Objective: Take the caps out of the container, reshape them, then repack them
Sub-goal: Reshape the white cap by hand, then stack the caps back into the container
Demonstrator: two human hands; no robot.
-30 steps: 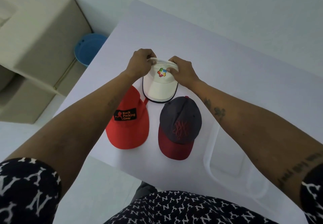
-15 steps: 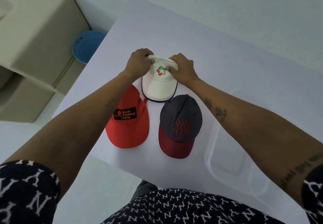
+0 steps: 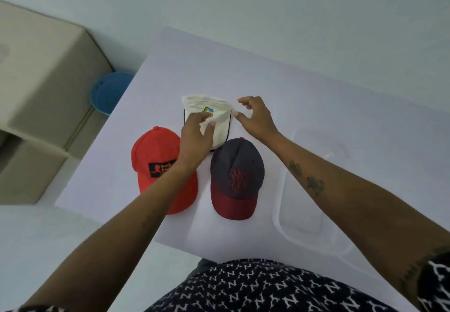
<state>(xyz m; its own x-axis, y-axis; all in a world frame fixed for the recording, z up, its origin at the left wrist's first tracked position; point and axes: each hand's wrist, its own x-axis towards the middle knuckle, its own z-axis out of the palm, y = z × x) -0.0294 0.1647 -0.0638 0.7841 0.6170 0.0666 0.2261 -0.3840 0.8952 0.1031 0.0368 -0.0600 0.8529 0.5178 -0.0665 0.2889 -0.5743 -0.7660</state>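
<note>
A white cap (image 3: 220, 114) with a coloured logo lies at the middle of the table, flattened. My left hand (image 3: 197, 134) reaches over its front and pinches the cloth between thumb and fingers, hiding part of the brim. My right hand (image 3: 257, 118) hovers at the cap's right edge with loosely curled fingers and holds nothing. Nearer to me lie a red cap (image 3: 155, 153) with a black patch and a navy cap (image 3: 237, 175) with a maroon brim. The clear plastic container (image 3: 278, 216) stands to the right, partly under my right forearm.
The white table (image 3: 316, 97) ends close on the left and near sides. Beige cardboard boxes (image 3: 43, 80) and a blue bucket (image 3: 109, 92) stand on the floor beyond the left edge. A pale wall runs behind the table.
Both hands left the back of the white cap. My left hand came down onto its front, and my right hand let go and drew off to the right. The view tilted.
</note>
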